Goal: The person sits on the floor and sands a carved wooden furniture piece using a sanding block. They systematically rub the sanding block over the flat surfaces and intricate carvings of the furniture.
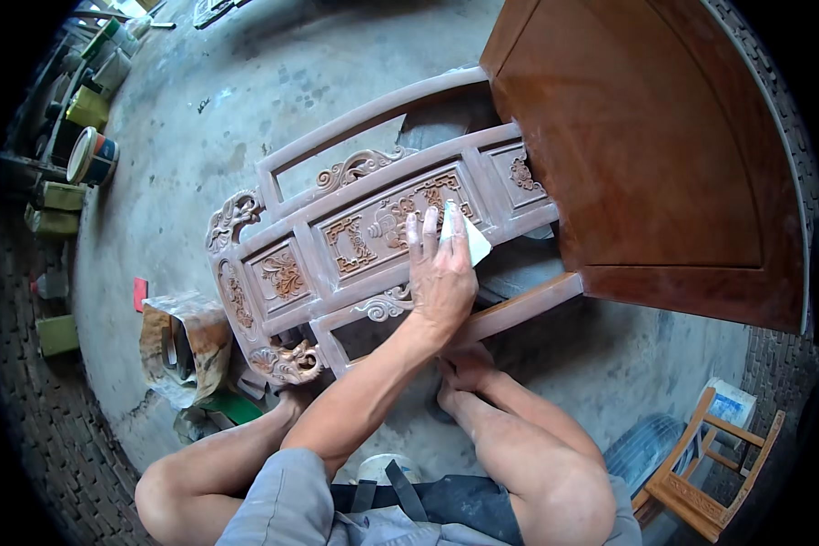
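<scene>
My left hand (443, 278) rests palm down on a carved wooden furniture frame (323, 273). A folded pale piece of sandpaper (470, 244) is held under its fingers and shows on the right side of the hand. The fingertips lie over the middle carved panel (350, 241), whose pattern is partly covered by them. Whitish dust coats the rails of the frame, while the recessed carving looks browner. A broad polished brown wooden panel (664, 155) meets the frame at its right end. My right hand is out of view.
A paper bag (184, 350) stands on the concrete floor left of the frame, with a small red block (140, 294) beyond it. Buckets (93, 156) and cans line the left wall. A small wooden stool (714, 464) is at lower right, beside a white bucket (733, 405).
</scene>
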`<state>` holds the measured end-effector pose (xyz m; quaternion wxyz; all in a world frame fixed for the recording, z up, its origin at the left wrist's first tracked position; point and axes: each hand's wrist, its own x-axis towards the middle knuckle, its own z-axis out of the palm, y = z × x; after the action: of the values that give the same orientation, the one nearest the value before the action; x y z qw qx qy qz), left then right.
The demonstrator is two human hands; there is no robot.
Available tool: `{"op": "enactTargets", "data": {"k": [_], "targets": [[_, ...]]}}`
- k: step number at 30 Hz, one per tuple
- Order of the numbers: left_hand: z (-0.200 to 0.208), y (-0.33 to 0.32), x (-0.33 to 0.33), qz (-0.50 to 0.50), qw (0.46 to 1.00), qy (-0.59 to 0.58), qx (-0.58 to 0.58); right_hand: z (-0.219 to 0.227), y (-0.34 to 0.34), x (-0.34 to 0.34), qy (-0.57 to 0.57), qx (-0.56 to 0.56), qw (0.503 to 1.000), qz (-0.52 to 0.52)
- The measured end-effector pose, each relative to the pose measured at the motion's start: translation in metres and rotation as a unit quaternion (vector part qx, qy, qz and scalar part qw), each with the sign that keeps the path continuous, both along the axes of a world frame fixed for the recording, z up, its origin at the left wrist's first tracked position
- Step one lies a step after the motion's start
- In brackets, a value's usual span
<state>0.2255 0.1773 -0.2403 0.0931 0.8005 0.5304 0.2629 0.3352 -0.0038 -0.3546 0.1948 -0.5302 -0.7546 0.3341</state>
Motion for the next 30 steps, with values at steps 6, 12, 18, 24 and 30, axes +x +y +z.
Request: {"op": "enactTargets", "data": {"k": [6,12,18,24,30], "targets": [[-0.003,0.006,0.005,0.010,0.999,-0.020,0.026,0.002,0.003,0.002,0.000,-0.024,1.000,0.000],[0.000,0.029,0.000,0.018,0.999,-0.017,0.022,0.002,0.003,-0.001,0.011,0.006,1.000,0.004],[-0.004,0.038,-0.026,-0.092,0.994,-0.061,0.010,0.003,0.005,0.000,0.002,-0.032,0.999,0.008],[-0.027,0.064,-0.093,-0.140,0.974,-0.170,-0.054,0.006,0.009,0.002,0.036,0.034,0.999,-0.011],[-0.016,0.098,-0.103,-0.193,0.979,-0.061,-0.033,0.006,0.011,-0.004,0.017,0.019,1.000,0.005]]}}
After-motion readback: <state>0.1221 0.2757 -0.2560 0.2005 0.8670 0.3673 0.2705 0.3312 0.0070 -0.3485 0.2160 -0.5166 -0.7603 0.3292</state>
